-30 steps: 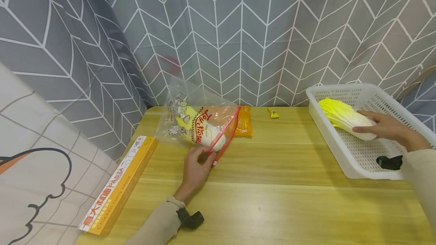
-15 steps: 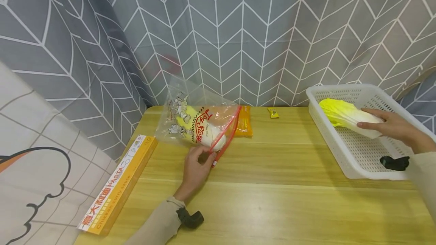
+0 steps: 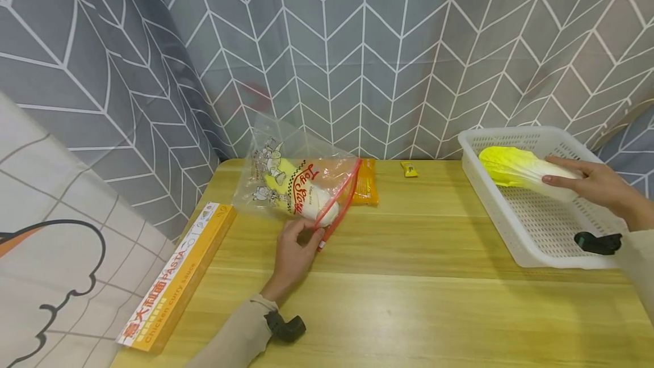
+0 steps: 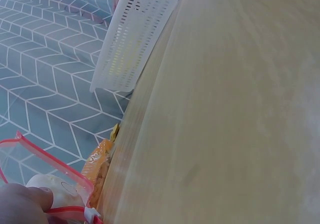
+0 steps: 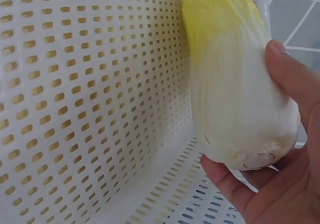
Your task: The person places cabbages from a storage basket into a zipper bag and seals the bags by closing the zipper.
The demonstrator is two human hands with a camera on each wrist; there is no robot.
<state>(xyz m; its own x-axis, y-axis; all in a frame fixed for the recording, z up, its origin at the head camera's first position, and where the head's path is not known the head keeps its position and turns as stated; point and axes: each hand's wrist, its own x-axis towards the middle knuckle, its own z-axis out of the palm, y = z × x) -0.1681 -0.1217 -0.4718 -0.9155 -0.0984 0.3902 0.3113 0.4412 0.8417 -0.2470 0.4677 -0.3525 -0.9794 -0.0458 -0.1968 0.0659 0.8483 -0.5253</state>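
My right hand (image 3: 595, 183) grips a napa cabbage (image 5: 235, 94), yellow at the leaves and white at the base. It holds the cabbage by the white end, inside the white plastic basket (image 3: 498, 220). In the right wrist view the thumb lies along one side and the fingers curl under the base. On the left, my left hand (image 3: 296, 249) pinches the red zip edge of a clear zip bag (image 3: 255, 186) printed "Toy Story". Through its film shows a white and yellow thing (image 3: 311, 203) shaped much like the cabbage. The bag's mouth gapes in the left wrist view.
An orange packet (image 3: 365, 183) lies just behind the bag's mouth, and a small yellow sachet (image 3: 409, 169) sits near the table's back edge. Along the left edge lies a long pasta box (image 3: 179, 277). A grey patterned curtain (image 3: 347, 55) hangs behind the wooden table (image 3: 398, 305).
My right hand has shifted a little to the right within the basket; the white end of the cabbage has moved with it. The left hand and the zip bag stay put.
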